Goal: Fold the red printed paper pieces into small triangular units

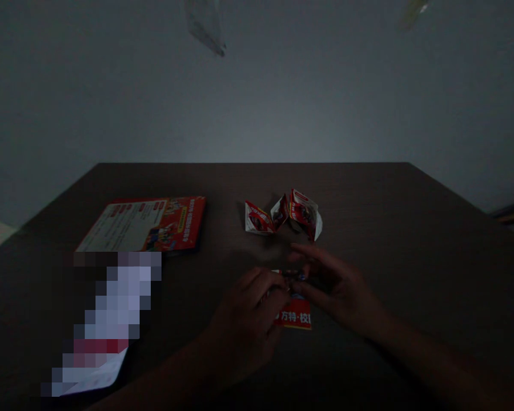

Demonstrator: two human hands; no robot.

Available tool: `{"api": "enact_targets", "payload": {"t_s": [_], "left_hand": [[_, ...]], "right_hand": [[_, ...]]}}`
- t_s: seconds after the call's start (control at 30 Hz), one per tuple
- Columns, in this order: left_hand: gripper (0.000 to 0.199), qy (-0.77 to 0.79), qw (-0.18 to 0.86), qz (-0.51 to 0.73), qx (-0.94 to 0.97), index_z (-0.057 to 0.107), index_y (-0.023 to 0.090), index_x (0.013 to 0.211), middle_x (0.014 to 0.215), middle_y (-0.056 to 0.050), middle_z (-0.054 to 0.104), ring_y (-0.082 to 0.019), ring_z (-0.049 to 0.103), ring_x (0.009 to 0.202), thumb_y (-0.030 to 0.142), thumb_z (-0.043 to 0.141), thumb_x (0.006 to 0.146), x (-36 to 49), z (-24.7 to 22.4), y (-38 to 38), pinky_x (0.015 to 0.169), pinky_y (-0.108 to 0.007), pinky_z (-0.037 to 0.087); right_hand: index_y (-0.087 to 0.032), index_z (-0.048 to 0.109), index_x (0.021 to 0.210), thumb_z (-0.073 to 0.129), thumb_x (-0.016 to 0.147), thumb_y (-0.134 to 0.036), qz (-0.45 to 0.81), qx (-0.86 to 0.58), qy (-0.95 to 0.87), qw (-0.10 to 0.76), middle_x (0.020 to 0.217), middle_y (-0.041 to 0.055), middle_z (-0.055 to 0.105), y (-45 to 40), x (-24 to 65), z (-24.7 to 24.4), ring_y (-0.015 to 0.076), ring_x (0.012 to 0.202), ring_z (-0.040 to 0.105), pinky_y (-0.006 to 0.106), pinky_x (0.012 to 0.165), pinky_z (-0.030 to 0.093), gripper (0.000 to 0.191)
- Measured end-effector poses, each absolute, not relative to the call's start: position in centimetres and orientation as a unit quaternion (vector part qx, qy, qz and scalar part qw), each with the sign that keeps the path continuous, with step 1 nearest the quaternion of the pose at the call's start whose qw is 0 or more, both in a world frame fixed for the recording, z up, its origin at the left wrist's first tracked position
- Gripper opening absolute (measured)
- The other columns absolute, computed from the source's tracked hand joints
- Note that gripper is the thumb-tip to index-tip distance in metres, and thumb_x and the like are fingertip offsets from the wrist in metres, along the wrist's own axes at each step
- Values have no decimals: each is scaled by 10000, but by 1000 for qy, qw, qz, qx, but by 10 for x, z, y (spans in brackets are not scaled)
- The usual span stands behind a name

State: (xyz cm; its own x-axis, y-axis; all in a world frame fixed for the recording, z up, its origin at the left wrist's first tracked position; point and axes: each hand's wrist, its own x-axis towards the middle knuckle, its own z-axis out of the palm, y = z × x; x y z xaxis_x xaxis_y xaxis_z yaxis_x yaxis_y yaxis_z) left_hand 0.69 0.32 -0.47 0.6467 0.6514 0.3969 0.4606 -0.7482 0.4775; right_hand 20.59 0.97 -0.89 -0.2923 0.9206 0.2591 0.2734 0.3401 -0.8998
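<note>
Near the front middle of the dark table, a red printed paper [297, 317] with white characters lies partly under my left hand [251, 314]. The fingers of that hand are bent over the paper's left side and press on it. My right hand [336, 282] is at the paper's upper right, thumb and fingers curved towards each other, touching its edge. Just beyond the hands stand folded red-and-white paper pieces [305, 212], with another folded piece [258, 220] to their left. The dim light hides the fingertips' exact contact.
At the left of the table [360, 188] lies a stack of red printed booklets or sheets [175, 225]. In front of it is a bright, pixelated flat object [105, 368]. A grey wall [257, 103] rises behind the table.
</note>
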Motion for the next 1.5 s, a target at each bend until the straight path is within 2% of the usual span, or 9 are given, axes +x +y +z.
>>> {"api": "enact_targets", "payload": {"t_s": [0.2,0.4,0.53,0.63,0.87,1.13,1.5], "left_hand": [[191,346,97,174,917,579,156,936,964,-74,594,-228,524,853,68,506,782,4,-2,7,705,-370,489],[175,376,58,151,912,596,154,948,935,-75,595,-243,521,854,135,528,788,4,-4,9,706,-398,478],[248,363,85,153,915,585,150,1018,1010,-76,596,-243,515,911,139,543,773,5,-4,9,786,-415,465],[301,369,97,153,912,570,146,1069,1049,-77,594,-246,506,951,135,549,769,5,-4,10,824,-419,453],[280,410,89,145,896,580,179,1103,1023,-67,604,-246,513,933,176,495,836,5,-6,10,804,-426,451],[153,439,55,128,888,628,172,885,883,-50,611,-226,539,830,182,482,842,5,0,9,735,-407,455],[179,476,47,110,871,605,169,829,822,-59,592,-218,537,786,199,436,879,4,3,9,704,-381,441]], "right_hand": [[-211,575,1143,640,822,-175,309,-408,-782,354,1137,77,571,13,206,-3,181,1038,559,316,895,464,330],[-171,620,1015,754,721,-270,273,-356,-848,282,1002,69,626,14,203,1,203,959,558,339,846,440,338],[-175,633,911,683,759,-124,245,-343,-876,234,913,40,645,17,204,1,181,893,564,326,822,412,168],[-183,636,874,629,780,-68,237,-352,-879,217,899,33,641,19,207,1,171,874,563,315,807,407,148],[-204,644,900,609,788,-58,229,-384,-871,206,931,24,643,20,216,2,168,884,564,312,813,412,187],[-212,669,900,572,807,-72,223,-398,-870,189,944,37,649,21,221,7,171,866,584,316,798,435,194],[-208,659,926,544,864,-139,207,-426,-864,170,902,38,649,20,224,9,177,841,583,334,799,433,148]]}}
